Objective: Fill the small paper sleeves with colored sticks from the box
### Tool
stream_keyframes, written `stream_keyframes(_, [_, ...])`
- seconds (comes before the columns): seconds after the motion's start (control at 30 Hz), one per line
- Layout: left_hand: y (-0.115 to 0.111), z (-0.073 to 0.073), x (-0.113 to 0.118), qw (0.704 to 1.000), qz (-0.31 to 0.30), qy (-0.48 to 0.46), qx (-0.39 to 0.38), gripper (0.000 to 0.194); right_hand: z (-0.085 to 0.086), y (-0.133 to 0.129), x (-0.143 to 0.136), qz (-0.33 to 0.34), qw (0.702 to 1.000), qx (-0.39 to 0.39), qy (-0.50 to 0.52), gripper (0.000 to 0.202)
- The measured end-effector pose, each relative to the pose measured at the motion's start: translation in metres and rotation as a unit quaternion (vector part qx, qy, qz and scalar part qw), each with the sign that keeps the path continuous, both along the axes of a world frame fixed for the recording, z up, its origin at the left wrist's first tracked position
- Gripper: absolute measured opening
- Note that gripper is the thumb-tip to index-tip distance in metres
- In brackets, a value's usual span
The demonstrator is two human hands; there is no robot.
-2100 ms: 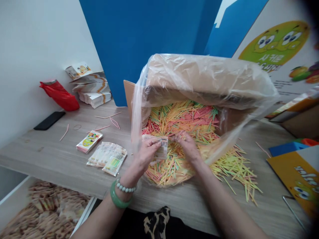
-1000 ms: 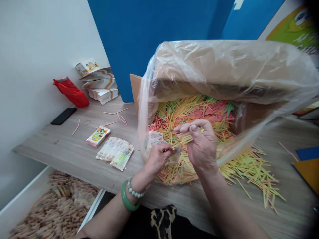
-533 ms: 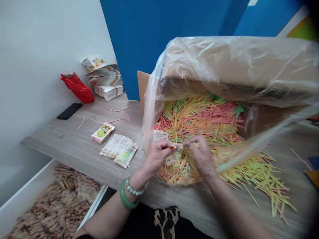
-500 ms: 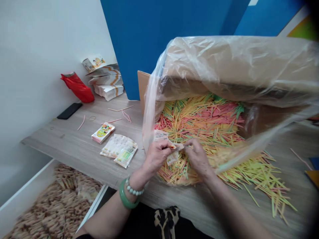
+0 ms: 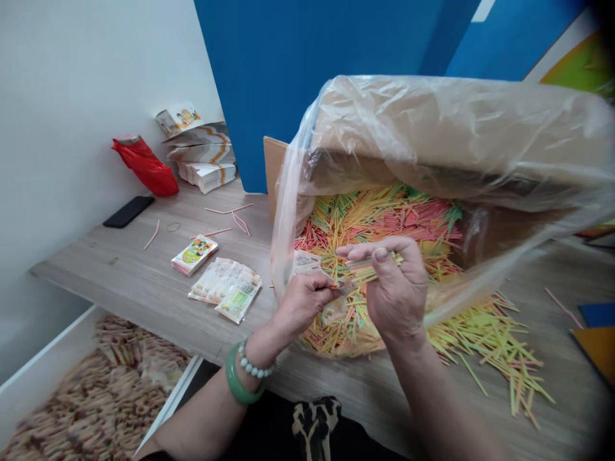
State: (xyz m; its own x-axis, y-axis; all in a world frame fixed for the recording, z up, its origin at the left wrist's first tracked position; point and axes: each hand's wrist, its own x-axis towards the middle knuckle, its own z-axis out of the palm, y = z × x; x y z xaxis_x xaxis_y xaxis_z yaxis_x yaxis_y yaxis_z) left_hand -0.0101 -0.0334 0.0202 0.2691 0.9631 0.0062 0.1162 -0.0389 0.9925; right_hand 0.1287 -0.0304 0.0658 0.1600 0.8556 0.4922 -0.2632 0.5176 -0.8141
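My left hand point(image 5: 303, 302) pinches a small clear packet point(image 5: 342, 288) over the near side of the box. Just right of it, my right hand point(image 5: 398, 282) is raised, palm turned up, with its thumb pressing a small bundle of coloured sticks point(image 5: 362, 269) against the fingers. The bundle's left end is close to the packet; whether they touch I cannot tell. Below and behind both hands lie many pink, yellow and green sticks point(image 5: 384, 214) in a box lined with clear plastic point(image 5: 365, 121). Filled clear packets point(image 5: 225, 287) lie fanned out left of my left hand.
On the table point(image 5: 158, 275) are a stack of printed cards point(image 5: 195, 254), a black phone point(image 5: 129, 211), a red bag point(image 5: 147, 168), folded cartons point(image 5: 206, 173) and loose sticks. More sticks point(image 5: 500, 339) spill at the right. A bin of packets point(image 5: 106, 390) stands at lower left.
My right hand has turned palm up and risen, and a bundle of sticks now shows in it. My left hand has stayed almost in place with the packet.
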Motion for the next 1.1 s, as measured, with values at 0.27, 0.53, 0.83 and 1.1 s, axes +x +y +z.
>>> stream_keyframes(0.27, [-0.004,0.007,-0.004,0.987,-0.048,-0.085,-0.125,0.029,-0.017,-0.006,-0.001,0.004,0.999,-0.010,-0.052,0.006])
stream_keyframes(0.53, [-0.004,0.000,-0.003,0.984,-0.032,-0.100,-0.143,0.028,-0.026,-0.005,0.009,0.008,0.986,-0.108,-0.128,0.009])
stream_keyframes(0.83, [-0.004,-0.001,-0.006,0.985,-0.006,-0.135,-0.103,0.026,-0.017,-0.007,0.020,0.075,0.980,-0.136,-0.124,0.015])
stream_keyframes(1.1, [-0.008,-0.003,-0.010,0.987,0.000,-0.126,-0.101,0.026,-0.018,-0.011,0.017,0.081,0.977,-0.135,-0.147,0.018])
